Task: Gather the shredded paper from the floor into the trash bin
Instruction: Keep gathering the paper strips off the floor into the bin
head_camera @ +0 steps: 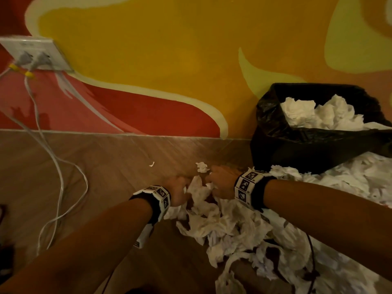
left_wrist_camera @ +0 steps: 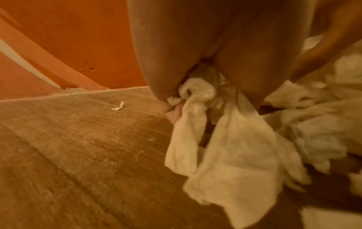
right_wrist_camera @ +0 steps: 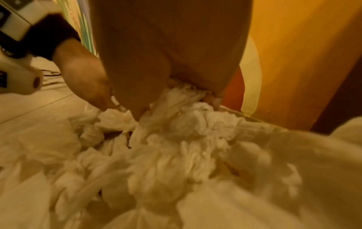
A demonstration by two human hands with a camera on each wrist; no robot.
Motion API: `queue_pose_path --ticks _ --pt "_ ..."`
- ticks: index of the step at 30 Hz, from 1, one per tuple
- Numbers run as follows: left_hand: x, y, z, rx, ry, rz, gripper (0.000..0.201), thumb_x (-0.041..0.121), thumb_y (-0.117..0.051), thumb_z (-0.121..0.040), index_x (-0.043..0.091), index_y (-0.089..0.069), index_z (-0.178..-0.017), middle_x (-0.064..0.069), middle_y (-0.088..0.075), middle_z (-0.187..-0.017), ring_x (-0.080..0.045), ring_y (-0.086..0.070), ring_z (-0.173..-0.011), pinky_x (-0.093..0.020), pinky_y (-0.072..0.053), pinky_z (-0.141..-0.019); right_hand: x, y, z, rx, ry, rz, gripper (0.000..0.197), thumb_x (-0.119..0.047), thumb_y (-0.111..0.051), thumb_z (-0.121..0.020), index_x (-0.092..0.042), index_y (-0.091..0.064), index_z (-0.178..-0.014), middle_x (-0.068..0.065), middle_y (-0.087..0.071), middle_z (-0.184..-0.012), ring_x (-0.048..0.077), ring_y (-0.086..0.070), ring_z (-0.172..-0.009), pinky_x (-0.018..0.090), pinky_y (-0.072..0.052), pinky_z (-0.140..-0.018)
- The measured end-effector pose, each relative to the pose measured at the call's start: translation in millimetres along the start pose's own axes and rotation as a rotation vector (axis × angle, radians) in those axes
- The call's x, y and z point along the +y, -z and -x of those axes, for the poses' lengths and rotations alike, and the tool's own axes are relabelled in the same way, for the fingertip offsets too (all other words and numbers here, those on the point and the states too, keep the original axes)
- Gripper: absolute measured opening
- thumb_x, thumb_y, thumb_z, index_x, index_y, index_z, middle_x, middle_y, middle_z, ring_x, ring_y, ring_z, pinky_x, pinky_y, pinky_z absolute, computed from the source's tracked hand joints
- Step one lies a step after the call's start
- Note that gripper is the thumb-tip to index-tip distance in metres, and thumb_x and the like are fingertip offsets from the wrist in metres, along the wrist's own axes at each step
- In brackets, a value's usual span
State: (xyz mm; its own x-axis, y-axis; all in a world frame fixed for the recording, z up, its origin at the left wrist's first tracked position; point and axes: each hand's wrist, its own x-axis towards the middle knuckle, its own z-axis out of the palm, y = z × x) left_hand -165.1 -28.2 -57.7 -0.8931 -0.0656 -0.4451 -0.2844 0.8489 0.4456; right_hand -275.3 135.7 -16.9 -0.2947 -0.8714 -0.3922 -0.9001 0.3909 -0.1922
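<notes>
We are working both hands low at the far edge of the shredded paper (head_camera: pixel 229 225) pile on the wooden floor (head_camera: pixel 106 166). Our left hand (head_camera: pixel 178 193) is curling its fingers round a bunch of white strips, which are hanging down from the grip in the left wrist view (left_wrist_camera: pixel 225 139). Our right hand (head_camera: pixel 220 183) is also clenching paper, fingers buried in a wad (right_wrist_camera: pixel 186 111). The hands are sitting just beside each other.

Trash bin (head_camera: pixel 314 143), lined with a black bag, is standing against the wall to the right, already holding crumpled paper (head_camera: pixel 318 115); more shreds are lying right against its base. A small ball (head_camera: pixel 202 167) is lying just past the fingers, and a tiny scrap (head_camera: pixel 151 164) is sitting apart to the left.

Wall socket (head_camera: pixel 36 54) upper left has plugs in it, with white cables (head_camera: pixel 57 166) trailing down across the floor, well left of the hands. Painted wall (head_camera: pixel 169 60) is closing off the far side. Wristbands (head_camera: pixel 247 185) are carrying black-and-white marker squares; we are seeing no readable writing. Bare floor is lying open to the left between pile and cables.
</notes>
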Motion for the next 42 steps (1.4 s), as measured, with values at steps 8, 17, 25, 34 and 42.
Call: queue_pose_path --ticks 8,17,25,34,42 --pt "12 44 -13 0.031 0.043 0.403 0.023 0.020 -0.042 -0.101 0.011 -0.064 -0.101 -0.009 -0.064 -0.100 -0.026 -0.058 -0.091 -0.039 -0.048 -0.089 14 36 17 0.184 -0.142 -0.247 0.021 -0.036 -0.043 -0.097 -0.021 -0.047 -0.083 -0.002 -0.037 -0.089 0.018 -0.047 -0.074 0.030 -0.036 -0.066" --pt "48 92 -14 0.178 0.037 0.484 0.035 0.033 -0.052 -0.096 0.006 -0.065 -0.079 -0.001 -0.057 -0.072 -0.015 -0.051 -0.066 -0.026 -0.040 -0.065 19 83 48 0.488 -0.161 -0.359 0.017 -0.020 -0.059 -0.087 -0.006 -0.055 -0.079 0.010 -0.051 -0.084 0.021 -0.046 -0.075 0.029 -0.028 -0.063" --pt "90 120 -4 0.169 -0.162 0.566 0.035 0.002 -0.050 -0.097 0.020 -0.045 -0.127 -0.003 -0.055 -0.122 -0.032 -0.071 -0.084 -0.050 -0.058 -0.075 25 100 74 0.544 -0.107 -0.527 0.023 -0.006 -0.042 -0.092 -0.020 -0.048 -0.109 -0.004 -0.039 -0.056 0.007 -0.035 -0.044 0.021 -0.027 -0.044" --pt "140 139 -5 0.453 -0.327 0.783 0.040 -0.002 -0.033 -0.100 0.022 -0.062 -0.087 0.007 -0.057 -0.070 -0.009 -0.048 -0.053 -0.024 -0.041 -0.049 17 104 93 0.336 -0.222 -0.593 0.049 -0.065 -0.043 -0.088 -0.020 -0.062 -0.094 -0.002 -0.066 -0.095 0.016 -0.060 -0.089 0.031 -0.046 -0.073" --pt "168 148 5 0.163 -0.304 1.261 0.055 0.056 -0.032 -0.096 0.011 -0.050 -0.072 -0.004 -0.039 -0.069 -0.020 -0.036 -0.056 -0.033 -0.030 -0.054 7 114 90 0.476 -0.119 -0.709 0.046 -0.042 -0.050 -0.096 -0.002 -0.056 -0.073 0.016 -0.058 -0.070 0.029 -0.054 -0.063 0.044 -0.040 -0.063"
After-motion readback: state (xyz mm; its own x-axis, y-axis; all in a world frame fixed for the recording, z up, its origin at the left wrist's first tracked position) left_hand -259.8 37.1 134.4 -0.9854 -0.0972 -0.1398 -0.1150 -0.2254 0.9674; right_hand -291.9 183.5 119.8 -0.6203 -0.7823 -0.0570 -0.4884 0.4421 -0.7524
